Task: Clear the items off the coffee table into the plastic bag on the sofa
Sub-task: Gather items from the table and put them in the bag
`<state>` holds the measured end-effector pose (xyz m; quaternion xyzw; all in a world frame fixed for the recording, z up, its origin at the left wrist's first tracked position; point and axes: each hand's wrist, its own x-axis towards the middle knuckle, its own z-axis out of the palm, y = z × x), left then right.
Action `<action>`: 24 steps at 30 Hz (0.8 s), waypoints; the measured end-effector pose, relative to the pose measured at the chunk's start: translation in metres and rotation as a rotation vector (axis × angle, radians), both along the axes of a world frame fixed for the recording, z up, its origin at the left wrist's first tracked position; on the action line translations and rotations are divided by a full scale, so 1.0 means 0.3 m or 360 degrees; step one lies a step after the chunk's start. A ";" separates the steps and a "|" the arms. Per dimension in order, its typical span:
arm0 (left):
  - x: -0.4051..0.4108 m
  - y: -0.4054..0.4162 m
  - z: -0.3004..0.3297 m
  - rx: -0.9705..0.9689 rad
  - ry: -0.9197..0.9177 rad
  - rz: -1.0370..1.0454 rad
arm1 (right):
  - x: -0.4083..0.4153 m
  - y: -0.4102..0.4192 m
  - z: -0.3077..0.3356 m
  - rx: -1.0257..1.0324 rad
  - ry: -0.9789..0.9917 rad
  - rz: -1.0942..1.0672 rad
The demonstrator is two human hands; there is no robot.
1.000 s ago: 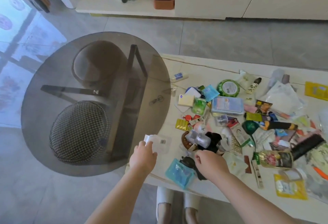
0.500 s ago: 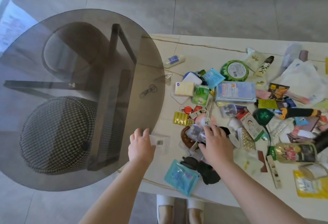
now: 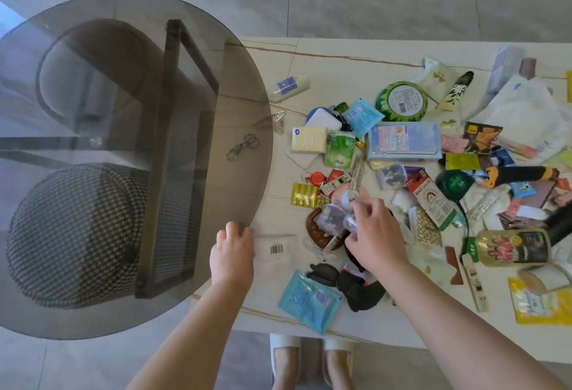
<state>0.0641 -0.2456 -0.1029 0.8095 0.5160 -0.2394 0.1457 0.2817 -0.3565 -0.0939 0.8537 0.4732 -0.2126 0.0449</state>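
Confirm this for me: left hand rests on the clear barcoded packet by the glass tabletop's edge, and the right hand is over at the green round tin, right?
Not quite. In the head view the right hand is at the small clear packets in the pile's near part; the green round tin lies untouched farther back. The left hand is as stated.

Keyring [image 3: 242, 146] on glass top [image 3: 93, 49], left of clutter.

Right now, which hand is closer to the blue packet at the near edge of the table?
The right hand, though not by much. It is up in the clutter just beyond the blue packet. The left hand is off to the packet's left, on a clear barcoded packet.
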 end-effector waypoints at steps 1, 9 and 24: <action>-0.002 0.003 0.008 0.0005 0.0050 0.0003 | 0.004 0.002 0.010 -0.0014 0.0022 -0.0006; 0.016 -0.016 0.025 -0.0113 -0.0169 -0.0128 | -0.002 0.006 0.017 0.0035 0.0080 0.0087; 0.092 -0.112 -0.123 -0.0148 0.0091 -0.0168 | -0.072 0.066 -0.069 -0.0242 -0.0075 -0.0117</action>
